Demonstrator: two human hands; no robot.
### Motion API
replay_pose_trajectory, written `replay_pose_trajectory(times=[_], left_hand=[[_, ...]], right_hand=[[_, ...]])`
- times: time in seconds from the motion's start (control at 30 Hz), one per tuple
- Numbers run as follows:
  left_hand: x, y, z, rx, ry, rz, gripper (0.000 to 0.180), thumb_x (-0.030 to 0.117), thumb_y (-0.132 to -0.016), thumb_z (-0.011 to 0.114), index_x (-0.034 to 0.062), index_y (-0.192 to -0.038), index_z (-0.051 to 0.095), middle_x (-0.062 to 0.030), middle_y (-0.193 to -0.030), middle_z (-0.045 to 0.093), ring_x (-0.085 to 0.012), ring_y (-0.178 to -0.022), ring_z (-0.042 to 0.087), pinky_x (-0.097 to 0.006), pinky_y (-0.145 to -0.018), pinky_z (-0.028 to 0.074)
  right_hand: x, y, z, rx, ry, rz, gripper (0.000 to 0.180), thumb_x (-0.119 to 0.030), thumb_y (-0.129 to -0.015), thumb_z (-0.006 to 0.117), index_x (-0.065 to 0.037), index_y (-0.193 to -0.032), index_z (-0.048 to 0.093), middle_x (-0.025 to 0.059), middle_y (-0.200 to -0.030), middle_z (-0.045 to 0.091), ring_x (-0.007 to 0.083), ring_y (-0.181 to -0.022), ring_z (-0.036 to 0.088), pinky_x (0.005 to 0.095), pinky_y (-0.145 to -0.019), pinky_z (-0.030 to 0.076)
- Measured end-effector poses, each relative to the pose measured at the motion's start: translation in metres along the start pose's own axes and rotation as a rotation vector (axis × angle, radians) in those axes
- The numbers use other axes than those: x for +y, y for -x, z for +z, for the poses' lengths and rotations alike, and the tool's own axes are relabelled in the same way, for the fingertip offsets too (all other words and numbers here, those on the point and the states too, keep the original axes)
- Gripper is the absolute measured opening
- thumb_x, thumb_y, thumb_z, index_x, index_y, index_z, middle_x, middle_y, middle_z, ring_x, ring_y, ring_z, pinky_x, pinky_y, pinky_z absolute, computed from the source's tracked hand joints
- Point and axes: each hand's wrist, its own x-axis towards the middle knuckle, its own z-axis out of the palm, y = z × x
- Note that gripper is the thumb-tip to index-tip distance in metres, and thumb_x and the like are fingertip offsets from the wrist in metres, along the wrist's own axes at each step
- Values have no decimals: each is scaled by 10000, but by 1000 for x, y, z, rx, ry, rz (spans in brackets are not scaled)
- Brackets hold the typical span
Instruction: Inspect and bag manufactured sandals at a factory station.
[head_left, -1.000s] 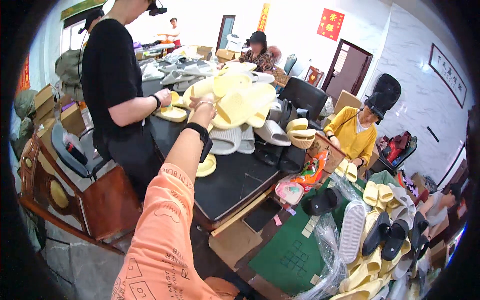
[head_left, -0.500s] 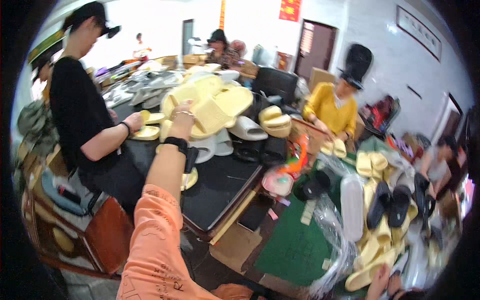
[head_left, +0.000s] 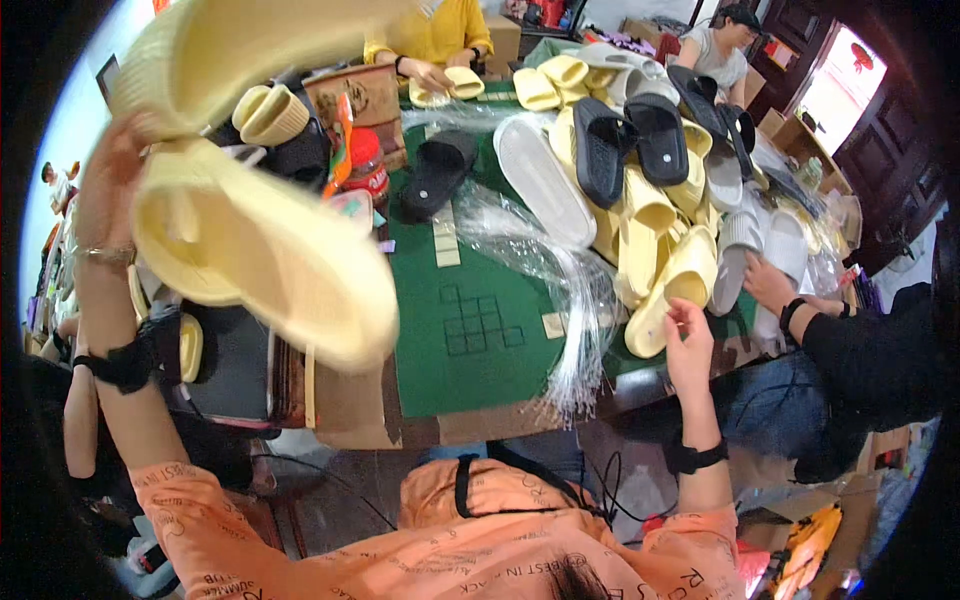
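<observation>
Left hand (head_left: 112, 190) raised, forearm near vertical, fingers closed on near ends of pale-yellow, moulded foam-like slippers (head_left: 300, 255): one above fingers, one below-right, both blurred. Likely light, springy, hardly fragile; strap or sole edge suits grip. Right hand (head_left: 690, 345) lower, fingers loosely curled, part-open, seemingly empty; pale-yellow open-toed slipper (head_left: 688, 275) just beyond fingertips, contact unclear, on green-topped counter (head_left: 440, 385).

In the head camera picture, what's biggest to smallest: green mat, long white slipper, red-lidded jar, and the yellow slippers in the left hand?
Green mat
Long white slipper
Red-lidded jar
Unsure: the yellow slippers in the left hand look huge, but nearness to the camera may cause that.
</observation>
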Motion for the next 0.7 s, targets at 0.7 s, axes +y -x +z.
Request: replay_pose_trajectory(times=[0.7], left_hand=[[-320,-14,193,-300,-1316,264,294,170,-759,561,102,-1045,571,-142,-972,573,-299,-963,539,-378,-779,434]], right_hand=[[-4,61,31,-549,-153,347,197,-179,-819,608,-9,-731,561,12,-561,519,101,-483,459,250,-464,351]])
